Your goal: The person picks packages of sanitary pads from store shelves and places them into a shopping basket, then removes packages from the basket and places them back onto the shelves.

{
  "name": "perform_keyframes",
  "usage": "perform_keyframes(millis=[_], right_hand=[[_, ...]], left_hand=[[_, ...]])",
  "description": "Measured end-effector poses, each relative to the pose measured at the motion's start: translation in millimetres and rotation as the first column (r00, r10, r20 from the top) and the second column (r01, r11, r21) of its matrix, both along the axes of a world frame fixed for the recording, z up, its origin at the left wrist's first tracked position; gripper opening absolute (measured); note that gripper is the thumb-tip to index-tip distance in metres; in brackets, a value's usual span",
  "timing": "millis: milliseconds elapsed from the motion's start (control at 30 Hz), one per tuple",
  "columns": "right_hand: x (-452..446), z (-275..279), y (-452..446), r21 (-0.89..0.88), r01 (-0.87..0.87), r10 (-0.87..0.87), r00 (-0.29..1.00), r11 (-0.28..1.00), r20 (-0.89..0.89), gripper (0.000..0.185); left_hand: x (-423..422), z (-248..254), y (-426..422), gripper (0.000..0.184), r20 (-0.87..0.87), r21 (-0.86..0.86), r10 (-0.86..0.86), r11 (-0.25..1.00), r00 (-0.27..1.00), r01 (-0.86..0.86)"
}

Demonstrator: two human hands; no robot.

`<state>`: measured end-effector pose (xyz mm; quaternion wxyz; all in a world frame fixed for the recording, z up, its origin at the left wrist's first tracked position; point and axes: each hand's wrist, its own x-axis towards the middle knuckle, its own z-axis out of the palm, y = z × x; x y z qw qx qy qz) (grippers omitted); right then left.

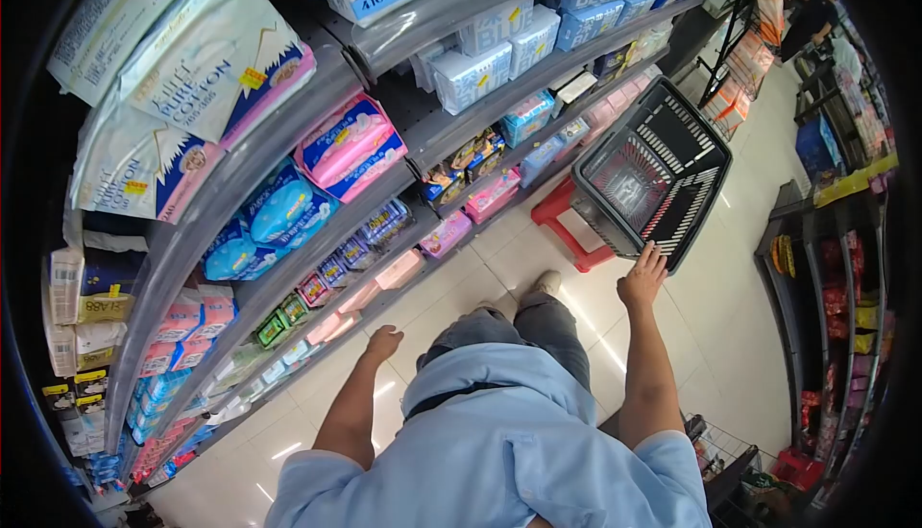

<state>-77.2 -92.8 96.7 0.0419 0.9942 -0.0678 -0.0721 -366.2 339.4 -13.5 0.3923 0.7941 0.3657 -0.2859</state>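
A dark grey plastic shopping basket (677, 175) with slotted sides rests tilted on a red stool (569, 230); nothing is visible in it. My right hand (643, 280) touches the near rim of the basket, its fingers stretched out and slightly apart. Low beside the shelves hangs my left hand (384, 344), fingers curled in loosely, with no item visible in it. Closest to that hand are small packs on the lower shelves, among them a pale pink box (400, 269). Farther up sits a pink pack of pads (351, 147) next to blue packs (288, 204).
Curved grey shelving (394, 182) runs along my left, stocked with tissue packs (471, 77) and large white cotton packs (202, 58). Tiled floor (509, 254) lies around my feet. A dark rack (797, 307) stands at right. Another person (812, 21) is in the far aisle.
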Motion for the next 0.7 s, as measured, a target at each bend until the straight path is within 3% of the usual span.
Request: perform_keyframes(millis=[167, 467, 700], right_hand=[[2, 1, 9, -0.100, 0.028, -0.032, 0.999, 0.995, -0.035, 0.089], [6, 14, 1, -0.006, 0.006, -0.007, 0.988, 1.000, -0.156, 0.107], [8, 16, -2, 0.011, 0.021, -0.019, 0.982, 1.000, -0.187, 0.105]], left_hand=[[19, 18, -9, 0.053, 0.058, -0.032, 0.048, 0.998, 0.997, -0.046], [33, 1, 1, 0.054, 0.063, -0.012, -0.095, 0.995, 0.993, 0.096], [47, -8, 6, 0.052, 0.132, -0.019, -0.098, 0.995, 0.986, 0.102]])
